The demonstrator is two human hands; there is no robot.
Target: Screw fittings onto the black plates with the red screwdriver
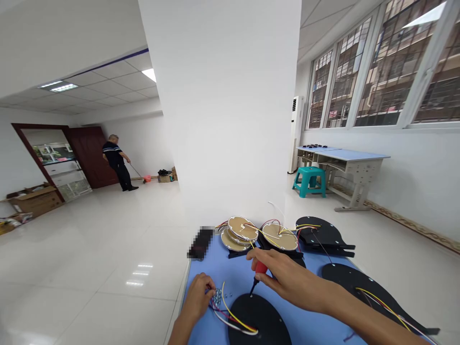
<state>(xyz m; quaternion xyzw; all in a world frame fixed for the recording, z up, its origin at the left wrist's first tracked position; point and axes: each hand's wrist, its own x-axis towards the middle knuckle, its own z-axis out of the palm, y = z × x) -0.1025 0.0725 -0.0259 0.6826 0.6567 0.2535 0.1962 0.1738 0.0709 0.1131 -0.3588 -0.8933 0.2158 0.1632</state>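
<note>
A screwdriver with a red handle is gripped in my right hand. Its dark shaft slants down to a screw near the upper edge of a round black plate. Yellow, red and white wires come out of the plate's middle and loop to the left. My left hand has its fingers curled together at a small pile of silvery screws; what is between the fingertips, if anything, is hidden. A few loose screws lie just right of the pile.
Round tan discs with white rims and more wired black plates cover the blue table's back and right. A blurred dark object lies at its left corner. A person sweeps far left; a teal stool stands right.
</note>
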